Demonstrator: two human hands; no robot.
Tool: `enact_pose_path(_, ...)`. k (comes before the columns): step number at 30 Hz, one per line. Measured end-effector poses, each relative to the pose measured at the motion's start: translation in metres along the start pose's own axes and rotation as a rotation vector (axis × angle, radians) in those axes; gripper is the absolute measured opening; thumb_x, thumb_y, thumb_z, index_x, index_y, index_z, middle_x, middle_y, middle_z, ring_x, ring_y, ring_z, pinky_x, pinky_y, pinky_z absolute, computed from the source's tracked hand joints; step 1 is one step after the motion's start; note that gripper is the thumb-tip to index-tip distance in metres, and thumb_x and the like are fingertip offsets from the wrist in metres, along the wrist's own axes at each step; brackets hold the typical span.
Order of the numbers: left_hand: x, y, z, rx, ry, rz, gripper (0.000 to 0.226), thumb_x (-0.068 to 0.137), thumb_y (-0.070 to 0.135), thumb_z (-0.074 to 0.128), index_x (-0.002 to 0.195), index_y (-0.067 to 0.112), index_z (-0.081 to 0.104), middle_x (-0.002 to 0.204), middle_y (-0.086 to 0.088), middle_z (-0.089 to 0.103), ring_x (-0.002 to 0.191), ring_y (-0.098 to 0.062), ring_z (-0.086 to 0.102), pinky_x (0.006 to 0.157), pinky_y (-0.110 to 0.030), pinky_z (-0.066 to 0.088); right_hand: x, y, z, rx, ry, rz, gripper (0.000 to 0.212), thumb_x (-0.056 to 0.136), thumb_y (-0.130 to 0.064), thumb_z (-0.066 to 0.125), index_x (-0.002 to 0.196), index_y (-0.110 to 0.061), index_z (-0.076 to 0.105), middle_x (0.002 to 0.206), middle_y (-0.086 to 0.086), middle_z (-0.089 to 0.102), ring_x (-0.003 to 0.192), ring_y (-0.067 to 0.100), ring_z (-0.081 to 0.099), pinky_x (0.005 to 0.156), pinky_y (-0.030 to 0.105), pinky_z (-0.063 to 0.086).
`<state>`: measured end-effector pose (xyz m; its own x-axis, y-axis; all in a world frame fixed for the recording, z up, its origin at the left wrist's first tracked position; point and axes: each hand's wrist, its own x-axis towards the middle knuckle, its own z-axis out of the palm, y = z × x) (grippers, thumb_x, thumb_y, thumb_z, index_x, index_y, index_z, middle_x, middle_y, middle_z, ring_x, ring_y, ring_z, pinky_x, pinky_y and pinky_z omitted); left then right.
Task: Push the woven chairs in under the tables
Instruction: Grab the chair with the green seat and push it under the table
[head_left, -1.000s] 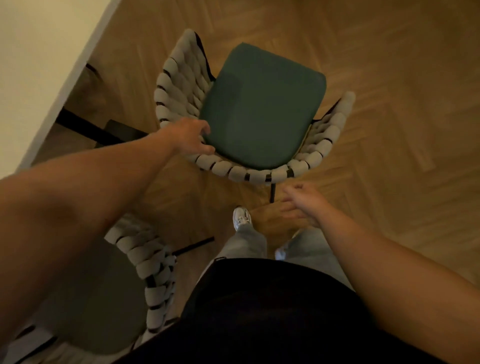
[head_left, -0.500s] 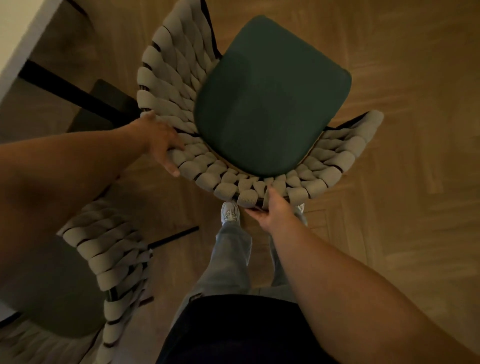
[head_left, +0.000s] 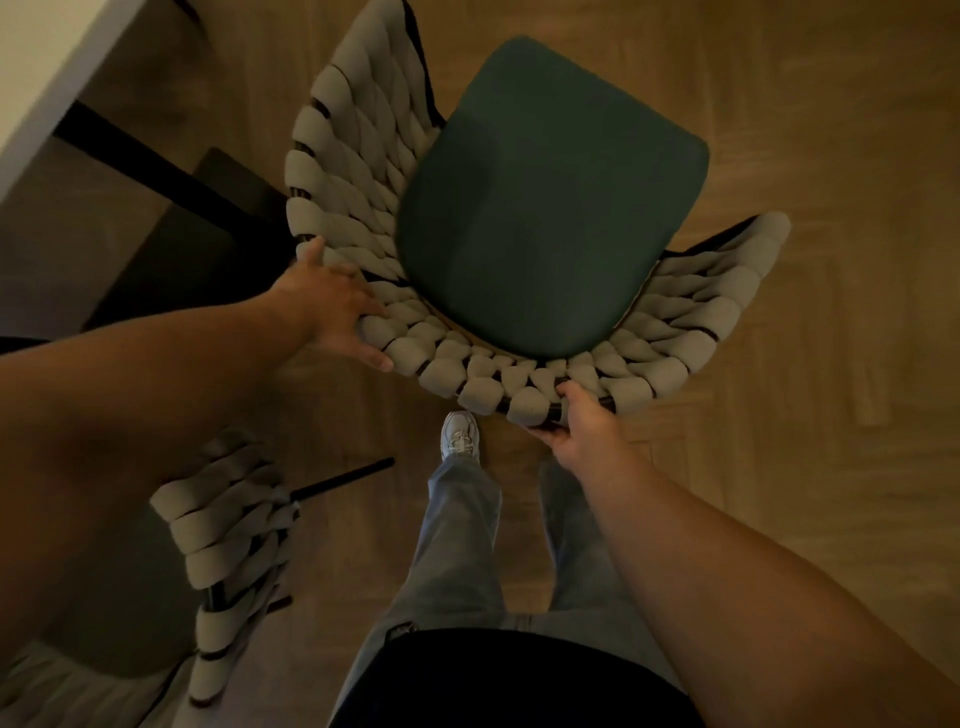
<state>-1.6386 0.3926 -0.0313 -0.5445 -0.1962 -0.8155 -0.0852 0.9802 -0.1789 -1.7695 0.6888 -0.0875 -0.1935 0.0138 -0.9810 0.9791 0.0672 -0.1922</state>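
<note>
Beyond both hands' fingers (head_left: 374, 358), clenched on its back, the woven chair (head_left: 545, 208) seemingly stands clear of the counter (head_left: 47, 78).

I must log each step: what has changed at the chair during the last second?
Both hands took hold of the grey woven chair with the green seat cushion: the left hand grips its back's left side, the right hand its rear rim. The second woven chair and white table stayed put.
</note>
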Motion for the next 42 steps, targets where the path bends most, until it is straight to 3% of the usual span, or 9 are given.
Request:
enact_pose_path(6, -0.011, 0.045, 0.009, -0.218, -0.003, -0.108, 0.118, 0.05, 0.105, 0.001, 0.149, 0.048, 0.031, 0.157, 0.012, 0.039, 0.149, -0.023, 0.026, 0.113, -0.069, 0.0, 0.004, -0.055, -0.008, -0.227, 0.021, -0.076, 0.04, 0.094, -0.014, 0.065, 0.132, -0.015, 0.052, 0.121, 0.018, 0.065, 0.096, 0.034, 0.068, 0.054, 0.053, 0.059)
enact_pose_path(11, -0.015, 0.089, 0.01, -0.372, 0.001, -0.195, 0.121, 0.049, 0.105, 0.001, 0.148, 0.045, 0.035, 0.155, 0.01, 0.042, 0.146, -0.025, 0.031, 0.111, -0.072, -0.001, 0.006, -0.098, -0.016, -0.45, -0.036, -0.088, 0.017, 0.098, -0.02, 0.06, 0.114, -0.013, 0.059, 0.117, 0.017, 0.067, 0.09, 0.031, 0.068, 0.059, 0.051, 0.056)
enact_pose_path(18, -0.02, 0.15, -0.006, -0.521, -0.003, -0.289, 0.128, 0.046, 0.105, -0.007, 0.149, 0.041, 0.035, 0.156, 0.008, 0.041, 0.148, -0.025, 0.027, 0.112, -0.072, -0.001, 0.016, -0.153, -0.027, -0.621, -0.07, -0.109, 0.038, 0.098, -0.021, 0.059, 0.134, -0.011, 0.051, 0.123, 0.018, 0.064, 0.107, 0.036, 0.067, 0.078, 0.058, 0.058)
enact_pose_path(28, -0.017, 0.225, -0.028, -0.727, 0.01, -0.468, 0.122, 0.052, 0.105, -0.004, 0.144, 0.041, 0.043, 0.15, 0.004, 0.05, 0.142, -0.027, 0.037, 0.11, -0.071, 0.008, 0.021, -0.214, -0.017, -0.888, -0.109, -0.175, 0.027, 0.095, -0.02, 0.064, 0.118, -0.013, 0.054, 0.1, 0.016, 0.067, 0.083, 0.033, 0.07, 0.041, 0.043, 0.057)
enact_pose_path(34, -0.023, 0.245, -0.022, -0.822, -0.031, -0.52, 0.117, 0.056, 0.102, -0.006, 0.147, 0.042, 0.038, 0.155, 0.002, 0.043, 0.146, -0.028, 0.031, 0.11, -0.071, 0.001, 0.019, -0.214, -0.007, -0.986, -0.086, -0.236, 0.02, 0.094, -0.021, 0.066, 0.108, -0.015, 0.054, 0.095, 0.011, 0.065, 0.08, 0.029, 0.067, 0.041, 0.038, 0.056)
enact_pose_path(36, -0.028, 0.247, -0.014, -0.881, 0.092, -0.537, 0.107, 0.068, 0.096, -0.005, 0.144, 0.04, 0.044, 0.151, 0.003, 0.048, 0.144, -0.023, 0.034, 0.114, -0.065, -0.001, 0.018, -0.211, -0.007, -0.988, -0.074, -0.278, 0.017, 0.095, -0.022, 0.065, 0.103, -0.016, 0.052, 0.091, 0.009, 0.063, 0.076, 0.028, 0.066, 0.04, 0.037, 0.054)
enact_pose_path(38, -0.034, 0.248, -0.002, -1.012, 0.329, -0.61, 0.083, 0.085, 0.084, 0.012, 0.136, 0.033, 0.055, 0.14, 0.003, 0.057, 0.137, -0.018, 0.042, 0.119, -0.054, 0.01, 0.016, -0.208, -0.009, -0.971, -0.064, -0.31, 0.019, 0.096, -0.025, 0.064, 0.108, -0.017, 0.05, 0.09, 0.008, 0.063, 0.076, 0.027, 0.065, 0.042, 0.036, 0.054)
enact_pose_path(40, -0.04, 0.249, 0.011, -1.129, 0.601, -0.757, 0.056, 0.093, 0.064, 0.039, 0.128, 0.026, 0.06, 0.13, 0.002, 0.057, 0.125, -0.017, 0.047, 0.11, -0.043, 0.035, 0.013, -0.206, -0.011, -0.916, -0.048, -0.339, 0.022, 0.096, -0.027, 0.064, 0.111, -0.018, 0.051, 0.089, 0.007, 0.062, 0.074, 0.026, 0.065, 0.038, 0.033, 0.053)
enact_pose_path(42, -0.043, 0.247, 0.017, -1.196, 0.788, -0.992, 0.041, 0.091, 0.043, 0.058, 0.125, 0.02, 0.059, 0.126, -0.003, 0.053, 0.117, -0.021, 0.049, 0.096, -0.039, 0.046, 0.012, -0.202, -0.012, -0.857, -0.038, -0.363, 0.029, 0.095, -0.029, 0.066, 0.118, -0.019, 0.052, 0.095, 0.007, 0.063, 0.076, 0.025, 0.065, 0.041, 0.032, 0.054)
